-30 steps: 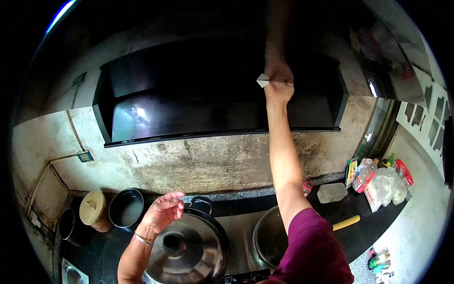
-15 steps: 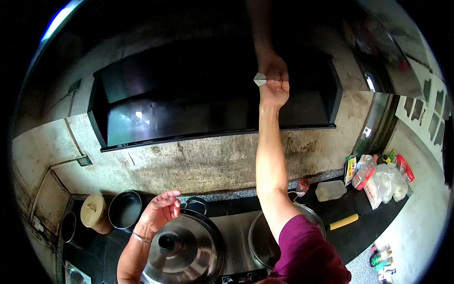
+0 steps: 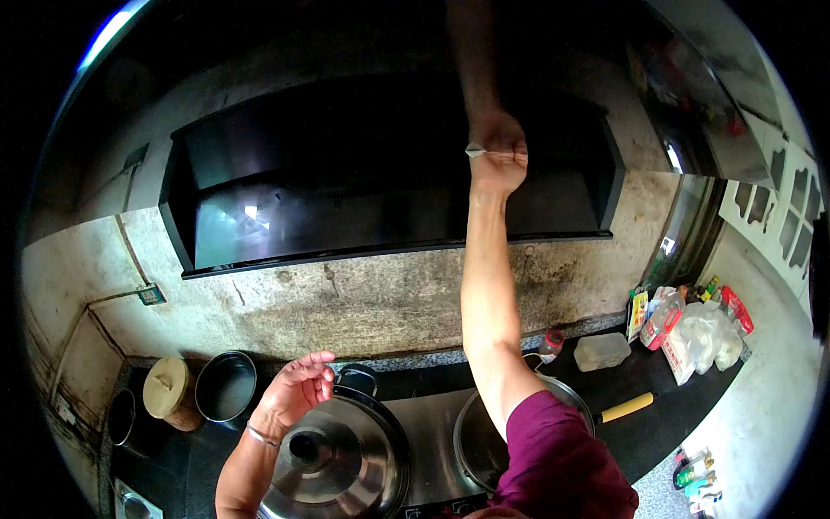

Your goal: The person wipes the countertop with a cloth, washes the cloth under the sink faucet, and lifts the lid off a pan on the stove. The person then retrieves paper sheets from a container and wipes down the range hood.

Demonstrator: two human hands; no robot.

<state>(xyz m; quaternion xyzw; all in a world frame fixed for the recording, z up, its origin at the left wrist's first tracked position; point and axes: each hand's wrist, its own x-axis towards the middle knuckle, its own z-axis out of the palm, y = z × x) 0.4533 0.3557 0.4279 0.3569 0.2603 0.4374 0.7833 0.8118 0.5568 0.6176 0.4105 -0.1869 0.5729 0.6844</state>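
My right hand [image 3: 501, 171] is raised against the glossy black range hood [image 3: 389, 227], palm side partly showing. A small white piece [image 3: 475, 150], perhaps a cloth or a paper wipe, pokes out at its left side, pinched against the dark surface. The hand's mirror image shows just above it. My left hand [image 3: 298, 387], with a bracelet at the wrist, hangs over the left edge of a big metal pot lid [image 3: 354, 458]. Its fingers are loosely bent and slightly apart, with nothing in them. My right forearm passes above a wok [image 3: 471, 432] with a yellow handle.
Left on the counter stand a lidded container [image 3: 169, 387] and a dark pot [image 3: 226, 387]. At the right are a plastic box [image 3: 603, 351], a red-capped jar [image 3: 552, 344] and plastic bags [image 3: 705, 333]. A stained wall [image 3: 389, 303] runs behind the stove.
The white piece looks thinner now, with my right hand slightly lower against the hood. My left hand stays nearly in place. The whole view has shifted a little.
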